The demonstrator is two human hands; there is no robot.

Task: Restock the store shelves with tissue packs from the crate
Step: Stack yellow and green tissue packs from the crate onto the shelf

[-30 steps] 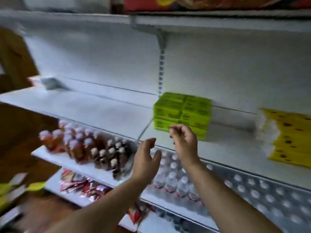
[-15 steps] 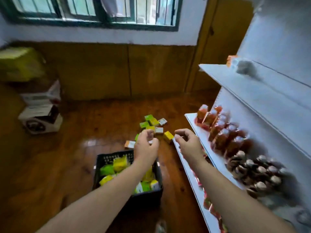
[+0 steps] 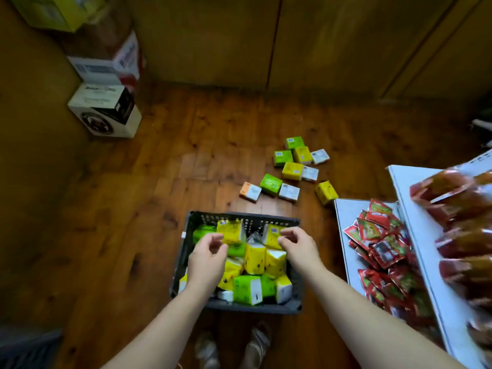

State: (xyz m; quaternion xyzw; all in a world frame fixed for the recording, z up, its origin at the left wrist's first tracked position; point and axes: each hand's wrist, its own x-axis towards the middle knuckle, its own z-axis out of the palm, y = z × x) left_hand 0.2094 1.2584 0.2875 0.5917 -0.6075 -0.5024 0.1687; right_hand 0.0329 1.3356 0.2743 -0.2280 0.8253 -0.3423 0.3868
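A black plastic crate (image 3: 186, 235) stands on the wooden floor in front of my feet, filled with several yellow and green tissue packs (image 3: 254, 258). Both hands hover just above the packs. My left hand (image 3: 207, 258) is over the crate's left half, fingers loosely curled and holding nothing. Over the right half, my right hand (image 3: 299, 246) has its fingers bent above a yellow pack (image 3: 271, 234) at the far side; I cannot tell whether it touches it.
Several loose tissue packs (image 3: 290, 169) lie scattered on the floor beyond the crate. White shelves (image 3: 346, 235) at the right carry red snack packets (image 3: 383, 243) and bottles. Cardboard boxes (image 3: 106, 113) are stacked at the far left by the wooden wall.
My view swung from the shelf with green tissue packs down to the floor. Both empty hands dropped from shelf height to just above the crate.
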